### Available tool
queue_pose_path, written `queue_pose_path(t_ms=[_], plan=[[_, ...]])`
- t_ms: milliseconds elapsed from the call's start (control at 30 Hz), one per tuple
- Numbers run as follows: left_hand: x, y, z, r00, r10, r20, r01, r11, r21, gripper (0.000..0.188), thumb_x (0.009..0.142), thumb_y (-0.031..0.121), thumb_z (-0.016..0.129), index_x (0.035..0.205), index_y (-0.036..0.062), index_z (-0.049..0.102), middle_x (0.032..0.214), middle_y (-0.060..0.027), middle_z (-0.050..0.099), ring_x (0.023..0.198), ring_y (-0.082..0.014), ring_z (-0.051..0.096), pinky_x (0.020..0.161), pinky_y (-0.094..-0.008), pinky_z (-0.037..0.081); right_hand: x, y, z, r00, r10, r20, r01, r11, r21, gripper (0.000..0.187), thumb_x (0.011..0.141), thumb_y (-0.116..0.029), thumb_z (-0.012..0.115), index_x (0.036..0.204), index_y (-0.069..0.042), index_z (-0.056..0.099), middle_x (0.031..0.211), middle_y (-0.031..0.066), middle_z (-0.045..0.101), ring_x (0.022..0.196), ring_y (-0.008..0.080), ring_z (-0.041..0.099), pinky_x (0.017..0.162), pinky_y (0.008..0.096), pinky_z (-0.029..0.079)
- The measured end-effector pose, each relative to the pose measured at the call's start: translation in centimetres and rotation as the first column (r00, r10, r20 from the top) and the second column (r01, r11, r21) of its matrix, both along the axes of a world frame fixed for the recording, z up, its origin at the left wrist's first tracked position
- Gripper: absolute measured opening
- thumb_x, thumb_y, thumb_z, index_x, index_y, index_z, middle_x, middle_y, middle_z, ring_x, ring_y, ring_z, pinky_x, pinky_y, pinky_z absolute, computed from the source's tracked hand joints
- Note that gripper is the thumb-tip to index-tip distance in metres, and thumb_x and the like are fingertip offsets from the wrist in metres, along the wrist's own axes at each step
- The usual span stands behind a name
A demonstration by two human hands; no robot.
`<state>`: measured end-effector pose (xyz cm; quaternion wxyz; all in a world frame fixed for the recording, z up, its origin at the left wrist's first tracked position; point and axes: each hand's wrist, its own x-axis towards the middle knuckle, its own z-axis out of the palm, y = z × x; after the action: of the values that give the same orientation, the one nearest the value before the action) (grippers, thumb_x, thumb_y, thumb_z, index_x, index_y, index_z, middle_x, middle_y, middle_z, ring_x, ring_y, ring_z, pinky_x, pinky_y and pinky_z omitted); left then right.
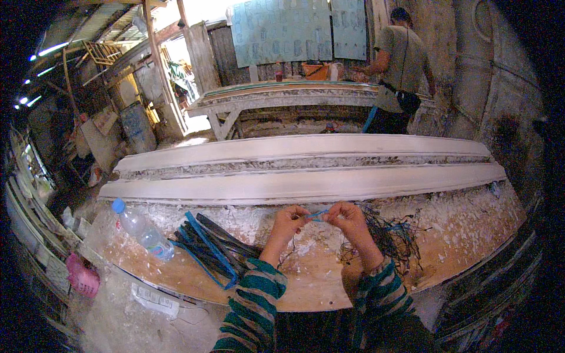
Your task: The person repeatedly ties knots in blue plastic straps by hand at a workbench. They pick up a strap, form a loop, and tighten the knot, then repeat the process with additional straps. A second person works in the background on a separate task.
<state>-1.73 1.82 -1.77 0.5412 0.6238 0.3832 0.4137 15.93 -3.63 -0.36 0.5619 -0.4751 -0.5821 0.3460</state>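
Two near hands (pixel 289 220) (pixel 347 220), one bottle (pixel 141 229), two mouldings (pixel 306 181) (pixel 306 147) (apparently).

blue strip (pixel 317 216) partly hidden, left sleeve (pixel 252 309) cut off

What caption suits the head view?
Left hand and right hand pinch a blue strip above a worktable bearing dark strips, tangled dark strands and a plastic bottle.

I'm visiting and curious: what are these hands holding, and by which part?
A thin blue strip, pinched by the left hand and right hand at either end of its visible stretch.
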Motion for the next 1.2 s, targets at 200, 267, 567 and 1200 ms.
queue_pose_path(t_ms=[200, 267, 567, 1200], plan=[[1.1, -1.6, 0.8, 0.915, -0.401, 0.03, 0.401, 0.916, 0.005, 0.011, 0.076, 0.018, 0.062, 0.078, 0.0079, 0.057, 0.062, 0.0034, 0.051, 0.052, -0.0048, 0.045, 0.045, -0.0184, 0.036, 1.0, 0.6, -0.2, 0.608, -0.614, 0.503, 0.414, 0.786, 0.459, 0.011, 0.063, -0.005, 0.063, 0.065, -0.006, 0.052, 0.055, 0.0075, 0.049, 0.056, 0.0195, 0.05, 0.054, 0.0294, 0.039], [1.8, -2.5, 0.9, 0.882, -0.469, -0.049, 0.47, 0.883, 0.008, 0.013, 0.076, 0.02, 0.061, 0.077, 0.008, 0.056, 0.062, 0.0033, 0.05, 0.052, -0.0047, 0.045, 0.045, -0.0187, 0.036, 1.1, 0.6, -0.1, 0.576, -0.655, 0.489, 0.431, 0.752, 0.498, 0.012, 0.063, -0.004, 0.062, 0.064, -0.006, 0.05, 0.058, 0.0082, 0.05, 0.055, 0.0207, 0.05, 0.053, 0.0294, 0.039], [3.6, -2.5, -0.6, 0.844, -0.489, 0.22, 0.522, 0.844, -0.127, 0.016, 0.078, 0.025, 0.06, 0.075, 0.0102, 0.052, 0.061, 0.0022, 0.048, 0.05, -0.0063, 0.046, 0.041, -0.0194, 0.039, 0.5, 0.8, -0.6, 0.721, -0.576, 0.386, 0.447, 0.812, 0.376, 0.011, 0.067, -0.003, 0.059, 0.078, -0.008, 0.059, 0.061, 0.0081, 0.05, 0.058, 0.0206, 0.051, 0.054, 0.0316, 0.041], [1.1, -0.9, 0.0, 0.929, 0.267, 0.256, -0.201, 0.946, -0.256, 0.012, 0.075, 0.015, 0.058, 0.085, 0.0114, 0.054, 0.076, 0.0024, 0.055, 0.064, -0.0084, 0.047, 0.05, -0.0222, 0.036, 0.8, 0.3, 0.2, 0.981, 0.117, 0.156, -0.116, 0.993, -0.022, 0.007, 0.067, -0.008, 0.067, 0.07, -0.006, 0.061, 0.091, 0.0059, 0.053, 0.083, 0.0143, 0.051, 0.071, 0.0264, 0.042]])
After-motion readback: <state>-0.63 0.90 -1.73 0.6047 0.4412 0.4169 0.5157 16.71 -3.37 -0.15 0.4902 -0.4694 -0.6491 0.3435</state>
